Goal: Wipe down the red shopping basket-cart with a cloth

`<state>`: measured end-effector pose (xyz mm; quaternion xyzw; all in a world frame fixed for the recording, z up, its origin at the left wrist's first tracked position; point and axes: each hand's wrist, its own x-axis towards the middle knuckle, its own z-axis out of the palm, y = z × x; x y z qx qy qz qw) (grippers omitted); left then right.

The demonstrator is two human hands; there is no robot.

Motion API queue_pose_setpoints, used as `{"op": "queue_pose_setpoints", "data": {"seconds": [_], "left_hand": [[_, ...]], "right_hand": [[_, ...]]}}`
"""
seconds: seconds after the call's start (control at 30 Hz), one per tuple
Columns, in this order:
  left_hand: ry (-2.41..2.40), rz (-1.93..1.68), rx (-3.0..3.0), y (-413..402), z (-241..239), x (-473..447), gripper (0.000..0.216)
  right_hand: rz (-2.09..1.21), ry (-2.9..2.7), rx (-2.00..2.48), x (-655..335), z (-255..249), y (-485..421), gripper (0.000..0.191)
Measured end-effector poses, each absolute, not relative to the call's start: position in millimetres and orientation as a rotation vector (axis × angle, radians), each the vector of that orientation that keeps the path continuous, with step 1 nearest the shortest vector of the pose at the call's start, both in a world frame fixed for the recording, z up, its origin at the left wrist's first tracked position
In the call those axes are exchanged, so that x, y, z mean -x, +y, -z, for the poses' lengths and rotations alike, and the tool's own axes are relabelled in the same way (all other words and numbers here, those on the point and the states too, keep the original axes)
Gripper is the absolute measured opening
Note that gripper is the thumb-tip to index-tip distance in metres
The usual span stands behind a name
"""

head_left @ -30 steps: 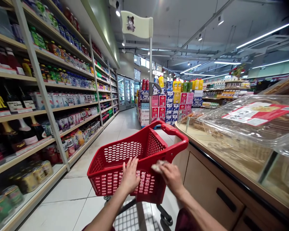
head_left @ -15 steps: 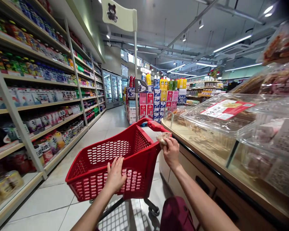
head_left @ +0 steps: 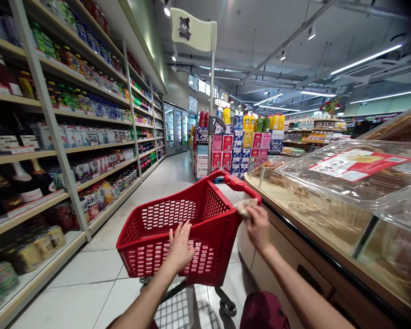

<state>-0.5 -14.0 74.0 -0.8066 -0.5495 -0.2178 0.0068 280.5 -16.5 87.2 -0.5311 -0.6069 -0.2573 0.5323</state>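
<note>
A red plastic shopping cart with perforated sides stands angled in front of me, its basket visibly bare inside. My left hand lies against the near side, fingers stretched out across the top rim and thumb apart on the outside. In my right hand a crumpled pale cloth or tissue is pinched, touching the right end of the cart's red handle. Both cloth and fingertips are somewhat blurred. From the cart's back rises a pole with a cream bear flag.
Drink shelves line the left side. On the right, close to my right arm, runs a wooden counter with clear plastic food boxes. Stacked drink cartons stand ahead, with glass-door fridges farther back. My knee shows below.
The view has swung left, so the cart and counter appear farther right. My right hand with the cloth has shifted slightly along the handle's end. My left hand stays on the rim.
</note>
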Motion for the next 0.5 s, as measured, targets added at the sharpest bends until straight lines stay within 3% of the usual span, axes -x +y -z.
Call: {"op": "queue_pose_setpoints", "data": {"seconds": [0.1,0.27,0.5], "left_hand": [[-1.728,0.657,2.522,-14.5,-73.9,1.0,0.068],[-1.744,0.656,2.516,-15.1,-73.4,0.8,0.068],[-1.764,0.624,2.535,-16.2,-75.3,2.2,0.069]], "right_hand": [[0.598,-1.703,1.167,-274.9,-73.0,-23.0,0.027],[0.674,-1.310,1.331,-300.5,-115.5,-8.0,0.030],[0.716,-1.944,1.128,-253.1,-118.0,-7.4,0.033]]}}
